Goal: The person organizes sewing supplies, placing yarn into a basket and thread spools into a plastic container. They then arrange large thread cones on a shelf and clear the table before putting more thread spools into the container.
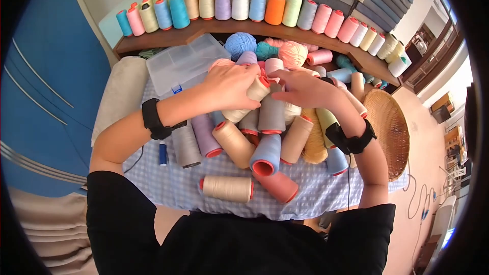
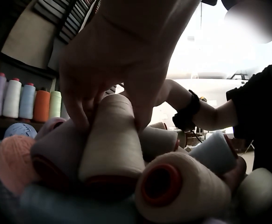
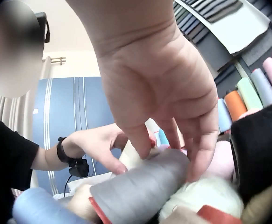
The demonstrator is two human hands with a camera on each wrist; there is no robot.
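Observation:
My left hand (image 1: 229,85) grips a cream thread cone (image 1: 258,89) that leans on the pile; in the left wrist view, thumb and fingers lie on either side of this cone (image 2: 112,144). Close beside it, my right hand (image 1: 308,89) holds the narrow upper end of a grey thread cone (image 1: 272,114). The right wrist view has thumb and fingers astride the grey cone (image 3: 140,186), its red base facing down and left. Around both hands lie a beige cone (image 1: 234,143), a blue cone (image 1: 266,153) and a white yarn ball (image 3: 201,198).
A row of upright thread cones (image 1: 223,5) lines the curved wooden shelf (image 1: 214,26). A clear plastic box (image 1: 178,69) lies behind the left arm, and a wicker basket (image 1: 389,132) stands at the right. Nearest the body, a cream cone (image 1: 226,188) lies on the checked cloth (image 1: 168,186).

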